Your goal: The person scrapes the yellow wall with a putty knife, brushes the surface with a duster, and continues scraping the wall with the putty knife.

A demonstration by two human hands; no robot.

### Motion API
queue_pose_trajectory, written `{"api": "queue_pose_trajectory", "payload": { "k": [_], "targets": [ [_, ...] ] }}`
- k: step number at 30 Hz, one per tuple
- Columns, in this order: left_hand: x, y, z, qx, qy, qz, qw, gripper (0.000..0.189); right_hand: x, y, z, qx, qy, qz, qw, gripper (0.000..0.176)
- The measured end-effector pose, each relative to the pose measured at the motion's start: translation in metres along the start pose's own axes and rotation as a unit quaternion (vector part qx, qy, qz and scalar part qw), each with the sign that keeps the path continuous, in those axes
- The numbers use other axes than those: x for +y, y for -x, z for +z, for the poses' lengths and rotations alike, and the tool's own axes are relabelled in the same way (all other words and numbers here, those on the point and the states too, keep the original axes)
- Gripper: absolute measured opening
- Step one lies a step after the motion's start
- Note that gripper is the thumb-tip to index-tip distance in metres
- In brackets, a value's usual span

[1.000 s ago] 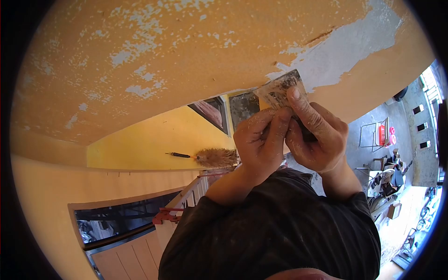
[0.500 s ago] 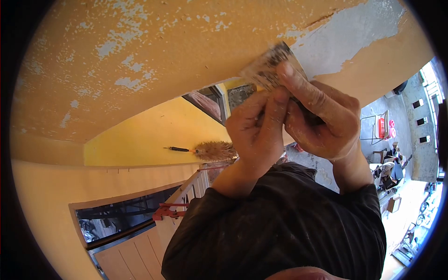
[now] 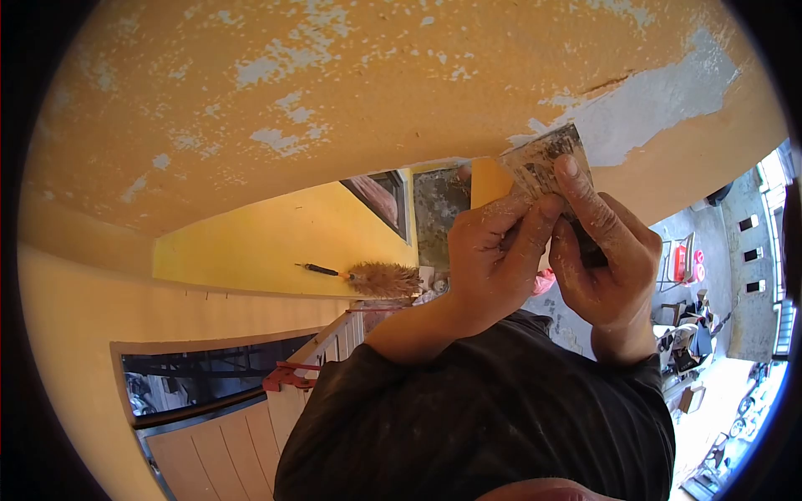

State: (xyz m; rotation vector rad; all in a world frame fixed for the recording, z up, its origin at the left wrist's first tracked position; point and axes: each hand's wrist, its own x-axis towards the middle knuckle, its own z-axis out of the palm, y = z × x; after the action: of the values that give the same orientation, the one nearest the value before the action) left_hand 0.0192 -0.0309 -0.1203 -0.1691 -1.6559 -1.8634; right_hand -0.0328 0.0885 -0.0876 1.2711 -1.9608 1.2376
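Overhead in the head view is an orange painted surface (image 3: 376,92) with flaked white spots. A larger bare grey-white patch (image 3: 652,100) shows where the paint is off. Both hands grip a flat scraper (image 3: 535,163) with a stained metal blade, its edge right at the paint border. My left hand (image 3: 497,250) pinches the blade's lower side between thumb and fingers. My right hand (image 3: 614,259) wraps the tool from the right, one finger laid along the blade; its palm hides the handle. Pale dust and flakes cling to both hands.
A feather duster (image 3: 384,280) lies on a ledge by the yellow wall (image 3: 276,242). Below left stand a red metal bracket (image 3: 288,376) and a panelled door (image 3: 217,455). Far below at right, a red item (image 3: 681,263) and assorted clutter (image 3: 693,334) sit on the floor.
The scraper and both hands have shifted down and to the right in view, and the blade is less blurred. The view itself has moved slightly; the grip stays the same.
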Motion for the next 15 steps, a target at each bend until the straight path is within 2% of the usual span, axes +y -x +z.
{"api": "queue_pose_trajectory", "payload": {
  "k": [3,4,6,10,15],
  "targets": [
    [-0.002,0.0,0.003,0.001,0.039,-0.029,0.999,0.018,-0.002,-0.005,-0.006,-0.022,0.01,-0.001,1.0,0.056],
    [-0.004,-0.001,0.005,0.008,0.046,-0.014,0.999,0.018,-0.001,-0.006,-0.01,-0.023,0.012,0.004,1.0,0.056],
    [-0.008,-0.001,0.008,0.012,0.053,0.0,0.999,0.017,0.002,-0.01,-0.018,-0.087,0.044,-0.039,0.994,0.053],
    [-0.013,-0.002,0.012,0.026,0.084,0.005,0.996,0.018,0.002,-0.014,-0.019,-0.079,0.031,-0.034,0.996,0.053],
    [-0.015,-0.003,0.01,0.031,0.114,0.005,0.993,0.019,0.007,-0.017,-0.017,-0.068,0.022,-0.077,0.994,0.054]
  ]
}}
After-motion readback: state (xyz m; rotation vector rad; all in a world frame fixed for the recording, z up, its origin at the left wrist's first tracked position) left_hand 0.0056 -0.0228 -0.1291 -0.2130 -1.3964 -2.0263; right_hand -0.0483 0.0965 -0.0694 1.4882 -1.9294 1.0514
